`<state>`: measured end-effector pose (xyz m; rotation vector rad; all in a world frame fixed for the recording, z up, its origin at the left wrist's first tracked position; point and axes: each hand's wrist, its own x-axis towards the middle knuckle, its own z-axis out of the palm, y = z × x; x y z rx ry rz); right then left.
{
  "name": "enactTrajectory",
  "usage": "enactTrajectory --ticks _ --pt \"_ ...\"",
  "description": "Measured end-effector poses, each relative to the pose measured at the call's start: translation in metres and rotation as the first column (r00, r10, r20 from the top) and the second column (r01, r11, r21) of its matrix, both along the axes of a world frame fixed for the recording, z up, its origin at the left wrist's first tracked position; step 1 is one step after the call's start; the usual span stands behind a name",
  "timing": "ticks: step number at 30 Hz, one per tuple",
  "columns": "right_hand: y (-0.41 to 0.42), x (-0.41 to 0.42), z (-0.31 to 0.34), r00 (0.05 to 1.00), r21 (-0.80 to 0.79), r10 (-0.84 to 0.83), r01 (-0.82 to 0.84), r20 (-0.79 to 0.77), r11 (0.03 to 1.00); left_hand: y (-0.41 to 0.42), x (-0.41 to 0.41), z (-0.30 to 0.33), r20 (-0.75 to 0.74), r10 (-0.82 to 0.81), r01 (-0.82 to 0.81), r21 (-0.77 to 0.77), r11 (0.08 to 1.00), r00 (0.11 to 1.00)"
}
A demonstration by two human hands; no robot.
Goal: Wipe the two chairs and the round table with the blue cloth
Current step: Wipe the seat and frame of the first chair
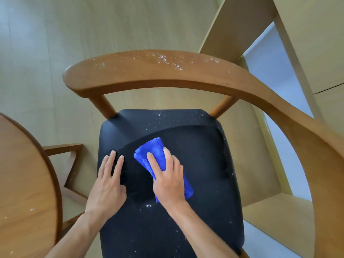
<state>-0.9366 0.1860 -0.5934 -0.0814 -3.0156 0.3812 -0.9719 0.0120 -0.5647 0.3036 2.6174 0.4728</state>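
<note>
- At the left edge of the frame we saw the round table [24,183].
- Our left hand [107,185] lay flat, fingers straight, on the chair [186,81] seat, holding nothing.
- Our right hand [168,180] pressed the folded blue cloth [154,151] mid-seat with straight fingers.

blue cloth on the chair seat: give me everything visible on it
The bright blue, plush microfibre-looking cloth is folded into a thick oblong pad lying diagonally on the black padded chair seat, which is speckled with white crumbs. The right hand presses it flat, straight fingers spread over its top; the hand hides its middle. Its far end and near right corner show. The left hand rests on the seat beside it, apart from it.
</note>
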Motion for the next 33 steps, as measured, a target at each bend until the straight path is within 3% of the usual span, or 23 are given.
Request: enactTrajectory --ticks 2,4,5,7,9,11,16,18,20,22,24,27,29,33 --pt "0.040 0.008 -0.003 0.992 0.039 0.121 -0.120 -0.028 0.992 0.001 0.001 0.001 -0.026 -0.032 0.031 -0.047 0.998 0.999" --pt "0.094 0.018 -0.005 0.991 0.076 0.119 -0.114 -0.055 0.991 0.004 0.000 0.000 -0.069 -0.053 0.045 -0.112 0.993 0.996" --pt "0.122 0.024 -0.005 0.998 0.092 0.043 -0.038 -0.047 0.995 0.005 0.001 -0.002 -0.081 -0.089 0.076 -0.145 0.987 0.993" --pt "0.168 0.036 -0.004 0.962 0.059 -0.273 0.273 0.005 0.960 0.007 0.000 -0.007 -0.090 -0.184 0.164 -0.188 0.968 0.979" --pt "0.185 0.039 -0.006 0.789 -0.017 -0.610 0.612 0.079 0.790 0.007 -0.001 -0.011 -0.094 -0.232 0.210 -0.201 0.957 0.968" --pt "0.176 0.030 -0.008 0.672 -0.061 -0.728 0.739 0.134 0.671 0.008 0.000 -0.014 -0.090 -0.245 0.223 -0.208 0.952 0.965" --pt "0.105 -0.038 -0.005 0.719 -0.132 -0.694 0.686 -0.030 0.716 0.011 0.000 -0.017 -0.090 -0.266 0.238 -0.240 0.941 0.960" --pt "0.068 -0.072 0.002 0.777 -0.151 -0.627 0.613 -0.065 0.775 0.012 0.000 -0.017 -0.099 -0.252 0.221 -0.253 0.942 0.963" --pt "0.021 -0.099 0.008 0.900 -0.154 -0.428 0.414 -0.078 0.897 0.013 0.001 -0.016 -0.109 -0.239 0.203 -0.264 0.943 0.965" --pt "-0.020 -0.109 0.010 0.992 -0.138 -0.102 0.091 -0.074 0.986 0.016 0.001 -0.016 -0.147 -0.234 0.191 -0.259 0.947 0.961" --pt "-0.033 -0.113 0.005 0.982 -0.111 0.183 -0.187 -0.045 0.976 0.018 0.001 -0.015 -0.151 -0.209 0.166 -0.254 0.953 0.966" --pt "0.002 -0.117 -0.003 0.934 -0.022 0.349 -0.352 -0.072 0.936 0.019 0.001 -0.015 -0.165 -0.189 0.143 -0.254 0.957 0.968" --pt "0.040 -0.115 -0.005 0.952 0.027 0.297 -0.296 -0.070 0.955 0.018 0.002 -0.016 -0.179 -0.202 0.153 -0.254 0.955 0.963" --pt "0.121 -0.086 -0.001 0.988 0.054 -0.136 0.140 -0.073 0.989 0.017 0.002 -0.018 -0.205 -0.211 0.154 -0.263 0.952 0.956"
